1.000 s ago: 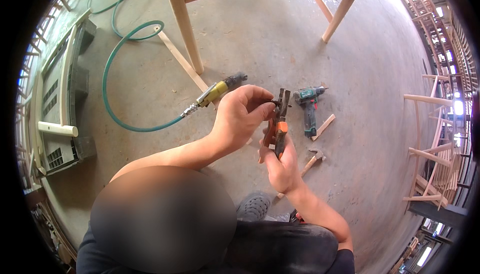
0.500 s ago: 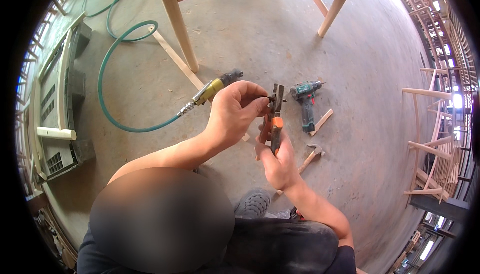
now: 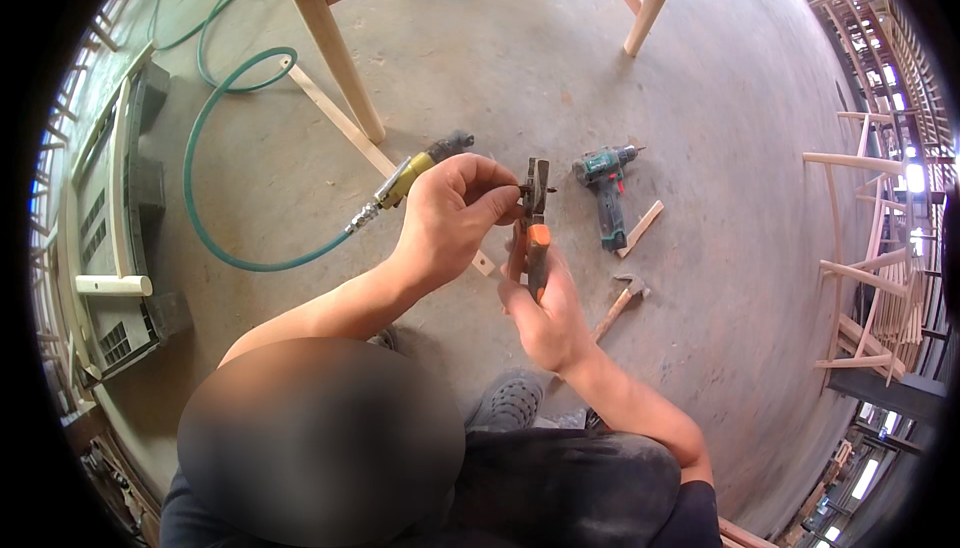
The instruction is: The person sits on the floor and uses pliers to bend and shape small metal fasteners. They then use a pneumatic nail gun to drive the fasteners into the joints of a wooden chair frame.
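Note:
My right hand (image 3: 552, 326) is wrapped round the orange-and-black handles of a pair of pliers (image 3: 538, 238), their jaws pointing away from me. Thumb and forefinger of my left hand (image 3: 447, 216) pinch the end of a small dark screw (image 3: 551, 189) at the jaws. The screw lies crosswise there, its other end sticking out on the right; how firmly the jaws grip it is too small to tell. Just beyond my left hand, a yellow-green air tool (image 3: 412, 176) with a dark head rests on the floor.
A cordless drill (image 3: 608, 198) and a claw hammer (image 3: 622, 303) lie to the right, by a short wood strip (image 3: 641, 229). A green air hose (image 3: 190, 163) curls at left, near a long wooden slat (image 3: 345, 123). Ahead stands a wooden frame (image 3: 345, 68); a grey pallet (image 3: 105, 208) is far left.
Both hands, with the pliers and screw, have shifted slightly left in the picture. The whole view has also moved a little. The pinch at the jaws persists.

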`<act>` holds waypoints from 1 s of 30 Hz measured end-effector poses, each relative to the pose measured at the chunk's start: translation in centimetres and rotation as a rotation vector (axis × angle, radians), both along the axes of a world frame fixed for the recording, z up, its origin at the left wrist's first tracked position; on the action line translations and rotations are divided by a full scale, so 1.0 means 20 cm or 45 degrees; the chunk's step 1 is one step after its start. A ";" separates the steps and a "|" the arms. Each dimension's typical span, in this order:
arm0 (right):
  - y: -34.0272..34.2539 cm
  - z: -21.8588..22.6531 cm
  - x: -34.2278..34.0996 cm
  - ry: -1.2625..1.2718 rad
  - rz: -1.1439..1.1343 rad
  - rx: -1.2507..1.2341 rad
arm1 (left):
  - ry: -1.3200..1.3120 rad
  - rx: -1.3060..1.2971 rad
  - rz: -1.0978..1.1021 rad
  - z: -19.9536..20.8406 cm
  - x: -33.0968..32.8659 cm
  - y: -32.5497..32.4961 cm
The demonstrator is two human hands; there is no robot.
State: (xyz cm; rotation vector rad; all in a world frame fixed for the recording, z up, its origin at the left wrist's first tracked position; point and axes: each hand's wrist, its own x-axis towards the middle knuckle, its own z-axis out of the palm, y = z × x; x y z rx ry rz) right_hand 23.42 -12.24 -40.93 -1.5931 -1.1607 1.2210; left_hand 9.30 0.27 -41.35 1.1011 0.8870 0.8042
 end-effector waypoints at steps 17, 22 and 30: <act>-0.01 -0.04 0.01 0.027 0.002 -0.020 | 0.020 -0.021 -0.029 -0.06 0.00 0.01; 0.00 -0.04 0.01 0.021 0.019 -0.026 | 0.015 -0.048 -0.024 -0.06 0.01 0.01; 0.00 -0.04 0.01 0.038 0.014 -0.067 | 0.030 -0.068 -0.025 -0.07 0.01 0.00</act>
